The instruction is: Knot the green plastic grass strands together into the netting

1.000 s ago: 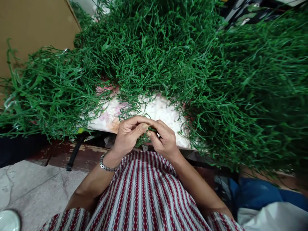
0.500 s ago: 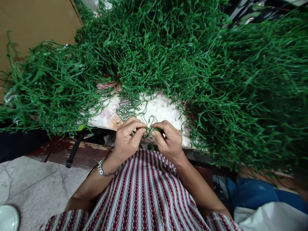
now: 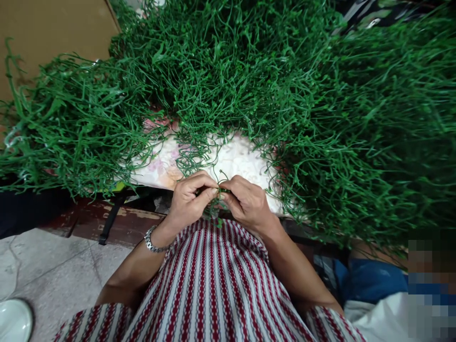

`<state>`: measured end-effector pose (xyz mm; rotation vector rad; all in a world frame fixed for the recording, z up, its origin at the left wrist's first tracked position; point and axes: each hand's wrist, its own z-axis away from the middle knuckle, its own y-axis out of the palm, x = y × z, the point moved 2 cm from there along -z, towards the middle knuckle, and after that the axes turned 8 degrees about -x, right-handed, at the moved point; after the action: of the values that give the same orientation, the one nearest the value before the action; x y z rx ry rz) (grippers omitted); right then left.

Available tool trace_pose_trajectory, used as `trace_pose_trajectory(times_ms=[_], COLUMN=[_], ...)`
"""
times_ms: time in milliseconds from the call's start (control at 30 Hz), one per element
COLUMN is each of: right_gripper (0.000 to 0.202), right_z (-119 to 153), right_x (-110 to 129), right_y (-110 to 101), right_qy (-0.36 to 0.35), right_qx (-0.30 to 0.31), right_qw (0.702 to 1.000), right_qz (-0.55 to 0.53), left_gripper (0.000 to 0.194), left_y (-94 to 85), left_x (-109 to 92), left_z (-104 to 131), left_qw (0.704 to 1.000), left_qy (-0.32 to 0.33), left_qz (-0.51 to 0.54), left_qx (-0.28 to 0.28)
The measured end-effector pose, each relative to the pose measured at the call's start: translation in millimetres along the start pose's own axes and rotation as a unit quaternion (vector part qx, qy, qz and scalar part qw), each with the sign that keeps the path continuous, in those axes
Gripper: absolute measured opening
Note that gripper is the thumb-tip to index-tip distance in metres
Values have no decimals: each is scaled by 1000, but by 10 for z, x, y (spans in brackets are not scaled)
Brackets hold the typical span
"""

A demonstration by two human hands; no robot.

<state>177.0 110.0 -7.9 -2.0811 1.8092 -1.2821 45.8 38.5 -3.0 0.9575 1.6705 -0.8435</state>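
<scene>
Big heaps of thin green plastic stems (image 3: 249, 80) cover a table with a pale flowered cloth (image 3: 235, 161). At the table's near edge my left hand (image 3: 190, 199), with a metal bracelet on the wrist, and my right hand (image 3: 247, 204) meet fingertip to fingertip. Both pinch a small green sprig (image 3: 219, 190) between thumb and fingers. A few strands of it hang below my hands over my red and white striped clothing (image 3: 213, 289).
A brown cardboard sheet (image 3: 46, 33) stands at the back left. Grey stone floor (image 3: 50, 275) and a white dish (image 3: 14, 320) lie at the lower left. A dark wooden rail (image 3: 117, 223) runs under the table. Blue and white cloth (image 3: 370, 294) lies at the lower right.
My hands stayed together at the table edge, and the fingers shifted their pinch on the sprig. The view tilted slightly.
</scene>
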Motion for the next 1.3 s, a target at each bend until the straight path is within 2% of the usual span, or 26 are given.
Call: trace_pose_trajectory(times_ms=[67,167,267,333,433,533,733,933,1000,1133,1200,1300], right_gripper=[13,15,18,20,24,27,34,35,35,28,25,20], right_z=[-22,-54,-75,-81,-87,-105,-151,-82,-59,-72,-81,-72], right_x=[-10,-13,-11,-19,-46,-72,-82,-60,-79,-146,-115,-45], right_y=[-41,-99,-133,-132,-110,-85,-47,-30,-53,-134,-135,-93], right_qy=[-10,-21,-38,-46,-51,-49,-11,21,71,235,247,215], right_qx=[29,79,120,148,173,181,223,277,249,64,52,69], right_qw=[999,994,987,984,984,975,922,872,874,915,935,959], right_qz=[16,67,101,85,2,-120,-318,-403,-410,-321,-250,-171], left_gripper=[8,5,4,8,17,22,25,26,23,18,16,14], left_y=[-25,-56,-77,-84,-86,-85,-80,-95,-106,-102,-70,-15], left_x=[-6,-39,-78,-85,-70,-58,-66,-51,-33,21,40,53], left_z=[-33,-94,-150,-169,-166,-153,-147,-118,-125,-150,-147,-129], left_qw=[999,987,968,958,953,957,944,921,931,971,980,989], left_qy=[-24,-54,-30,-8,7,12,21,-19,-37,-19,5,33], left_qz=[-24,-91,-164,-189,-171,-106,-1,51,62,-18,-61,-99], left_qx=[38,124,188,216,251,271,330,386,359,239,191,105])
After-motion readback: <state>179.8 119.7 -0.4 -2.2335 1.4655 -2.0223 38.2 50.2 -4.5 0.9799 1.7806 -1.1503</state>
